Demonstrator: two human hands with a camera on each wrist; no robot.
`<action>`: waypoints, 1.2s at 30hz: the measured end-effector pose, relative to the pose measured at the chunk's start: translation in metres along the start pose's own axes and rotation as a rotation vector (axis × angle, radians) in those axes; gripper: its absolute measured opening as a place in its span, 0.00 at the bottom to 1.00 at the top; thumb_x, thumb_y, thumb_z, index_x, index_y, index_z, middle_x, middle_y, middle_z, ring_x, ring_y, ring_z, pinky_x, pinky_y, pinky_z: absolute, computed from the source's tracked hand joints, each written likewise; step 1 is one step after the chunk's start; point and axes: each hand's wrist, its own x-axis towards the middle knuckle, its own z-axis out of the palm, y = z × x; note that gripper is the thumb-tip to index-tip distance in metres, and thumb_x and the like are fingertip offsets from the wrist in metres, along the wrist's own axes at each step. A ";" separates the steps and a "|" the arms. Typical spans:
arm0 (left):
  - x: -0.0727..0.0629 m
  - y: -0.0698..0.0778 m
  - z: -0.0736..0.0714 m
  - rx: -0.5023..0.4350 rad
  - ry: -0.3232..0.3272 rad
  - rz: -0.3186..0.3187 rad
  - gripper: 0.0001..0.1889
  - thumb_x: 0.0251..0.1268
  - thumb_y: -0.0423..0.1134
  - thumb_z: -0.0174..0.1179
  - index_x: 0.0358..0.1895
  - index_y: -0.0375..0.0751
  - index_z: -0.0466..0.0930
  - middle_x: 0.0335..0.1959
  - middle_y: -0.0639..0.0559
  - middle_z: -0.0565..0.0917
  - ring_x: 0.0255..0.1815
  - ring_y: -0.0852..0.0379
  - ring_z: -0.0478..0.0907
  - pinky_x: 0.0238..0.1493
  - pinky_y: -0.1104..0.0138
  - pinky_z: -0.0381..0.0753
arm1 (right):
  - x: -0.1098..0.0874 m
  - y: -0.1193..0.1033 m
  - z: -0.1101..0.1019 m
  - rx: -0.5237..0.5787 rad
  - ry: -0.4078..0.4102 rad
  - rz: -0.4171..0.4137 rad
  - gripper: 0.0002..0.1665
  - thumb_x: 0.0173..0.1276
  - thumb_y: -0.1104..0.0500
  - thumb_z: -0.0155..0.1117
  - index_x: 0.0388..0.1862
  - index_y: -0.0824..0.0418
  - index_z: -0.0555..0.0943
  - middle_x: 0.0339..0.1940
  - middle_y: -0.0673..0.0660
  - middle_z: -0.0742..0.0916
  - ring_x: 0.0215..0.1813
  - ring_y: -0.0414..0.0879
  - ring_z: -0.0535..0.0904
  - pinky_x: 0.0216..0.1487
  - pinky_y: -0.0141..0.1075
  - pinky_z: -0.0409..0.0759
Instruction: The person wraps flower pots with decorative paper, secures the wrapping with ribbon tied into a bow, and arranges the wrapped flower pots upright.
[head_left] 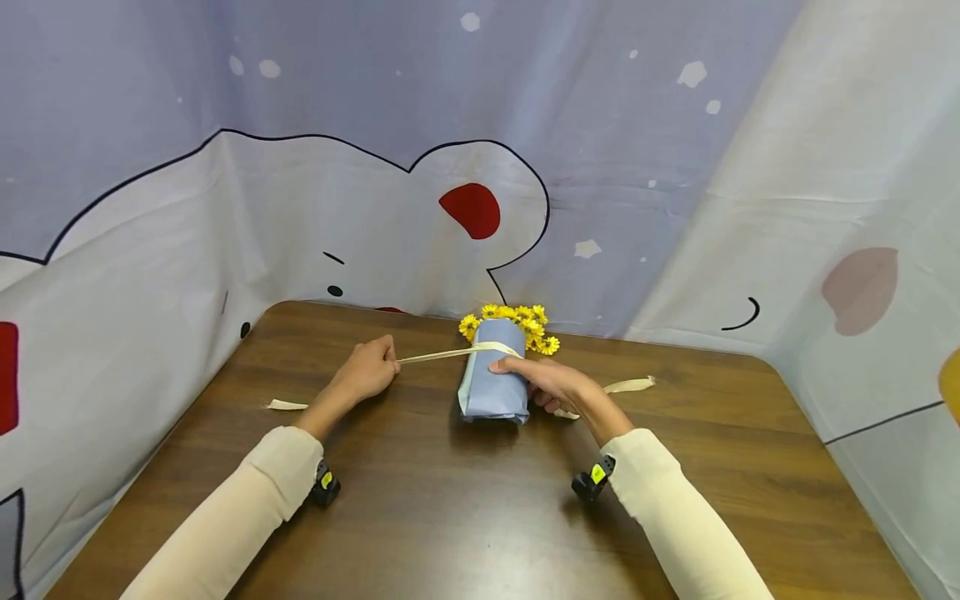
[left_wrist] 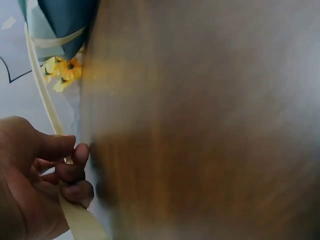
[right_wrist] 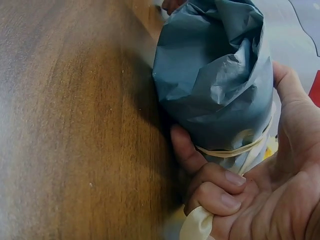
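Note:
A bouquet of yellow flowers [head_left: 541,326] wrapped in blue-grey paper [head_left: 497,392] lies on the table, blooms toward the back. A cream ribbon [head_left: 438,356] goes round the wrap and stretches taut to the left. My left hand [head_left: 367,368] pinches that end between thumb and fingers; in the left wrist view a loose tail [left_wrist: 85,225] hangs below them. My right hand [head_left: 558,379] grips the bouquet's right side, thumb on top, forefinger low by the table. In the right wrist view its other fingers [right_wrist: 212,192] curl round the ribbon's other end [right_wrist: 196,225].
Under everything is a brown wooden table [head_left: 480,508]. A printed curtain [head_left: 360,217] hangs behind it and along its sides. One ribbon tail [head_left: 633,385] lies to the right of my right hand, another [head_left: 287,405] beside my left wrist.

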 end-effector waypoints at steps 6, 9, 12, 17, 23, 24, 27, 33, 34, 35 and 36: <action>0.002 0.022 -0.003 0.111 -0.176 -0.017 0.05 0.70 0.40 0.61 0.39 0.45 0.75 0.34 0.49 0.81 0.33 0.50 0.77 0.34 0.59 0.77 | 0.003 0.002 -0.002 -0.005 0.002 0.007 0.38 0.61 0.20 0.70 0.37 0.51 0.73 0.30 0.51 0.73 0.27 0.42 0.63 0.29 0.34 0.64; -0.008 0.063 -0.017 0.123 -0.278 0.015 0.24 0.63 0.44 0.68 0.60 0.37 0.78 0.54 0.40 0.88 0.56 0.38 0.85 0.56 0.49 0.86 | 0.004 0.004 -0.001 -0.010 -0.004 0.006 0.39 0.62 0.21 0.70 0.43 0.53 0.76 0.33 0.52 0.76 0.29 0.42 0.64 0.30 0.34 0.65; -0.020 0.112 -0.023 -0.040 -0.295 0.097 0.41 0.68 0.46 0.67 0.80 0.32 0.66 0.72 0.32 0.83 0.77 0.30 0.78 0.77 0.40 0.78 | 0.005 0.006 0.000 -0.006 -0.008 0.002 0.39 0.63 0.21 0.69 0.46 0.54 0.77 0.32 0.51 0.77 0.28 0.41 0.64 0.29 0.33 0.64; -0.008 0.118 0.012 -0.267 -0.139 0.322 0.20 0.83 0.48 0.61 0.66 0.39 0.81 0.53 0.45 0.92 0.55 0.49 0.88 0.59 0.56 0.87 | 0.004 0.007 0.003 0.016 -0.015 0.001 0.39 0.62 0.21 0.69 0.43 0.53 0.77 0.28 0.49 0.74 0.26 0.41 0.62 0.27 0.33 0.62; -0.032 0.135 0.014 -0.346 0.018 0.240 0.05 0.84 0.37 0.61 0.48 0.40 0.84 0.34 0.49 0.84 0.35 0.57 0.78 0.40 0.64 0.76 | 0.000 0.002 0.003 0.010 0.007 -0.010 0.38 0.60 0.21 0.71 0.42 0.52 0.77 0.29 0.50 0.75 0.27 0.42 0.65 0.29 0.34 0.65; -0.034 0.137 0.015 -0.388 0.009 0.196 0.06 0.85 0.39 0.61 0.48 0.40 0.83 0.35 0.50 0.83 0.34 0.57 0.76 0.39 0.65 0.75 | 0.000 0.001 0.003 0.007 0.017 -0.010 0.38 0.60 0.21 0.71 0.42 0.53 0.78 0.30 0.50 0.75 0.28 0.42 0.66 0.30 0.35 0.66; -0.038 0.143 0.016 -0.511 -0.068 0.023 0.18 0.86 0.54 0.61 0.48 0.40 0.82 0.33 0.52 0.77 0.28 0.58 0.69 0.30 0.65 0.68 | -0.001 0.000 -0.001 -0.006 0.032 -0.010 0.40 0.60 0.20 0.70 0.45 0.54 0.78 0.32 0.51 0.76 0.30 0.43 0.66 0.31 0.35 0.66; -0.035 0.142 0.024 -0.618 -0.171 -0.074 0.29 0.86 0.68 0.56 0.41 0.44 0.80 0.25 0.57 0.66 0.18 0.59 0.58 0.19 0.68 0.60 | -0.003 0.007 -0.005 0.021 0.023 -0.068 0.35 0.66 0.22 0.71 0.40 0.53 0.79 0.30 0.51 0.80 0.30 0.43 0.71 0.33 0.35 0.70; -0.035 0.140 0.025 -0.631 -0.183 -0.062 0.28 0.88 0.66 0.55 0.41 0.44 0.80 0.24 0.57 0.65 0.17 0.59 0.58 0.18 0.68 0.60 | -0.003 0.010 -0.006 0.034 0.030 -0.092 0.34 0.68 0.24 0.72 0.35 0.52 0.78 0.27 0.51 0.79 0.29 0.43 0.70 0.32 0.35 0.69; -0.034 0.138 0.025 -0.650 -0.199 -0.052 0.27 0.90 0.64 0.54 0.42 0.43 0.82 0.23 0.58 0.64 0.16 0.60 0.57 0.17 0.68 0.60 | -0.003 0.013 -0.008 0.054 0.036 -0.117 0.33 0.69 0.25 0.73 0.30 0.51 0.76 0.24 0.49 0.77 0.27 0.42 0.68 0.30 0.34 0.67; -0.034 0.136 0.025 -0.667 -0.207 -0.041 0.25 0.91 0.62 0.54 0.44 0.43 0.83 0.22 0.58 0.62 0.15 0.60 0.56 0.17 0.68 0.60 | -0.003 0.015 -0.009 0.078 0.041 -0.147 0.33 0.71 0.27 0.72 0.27 0.51 0.74 0.22 0.48 0.75 0.25 0.41 0.65 0.29 0.33 0.65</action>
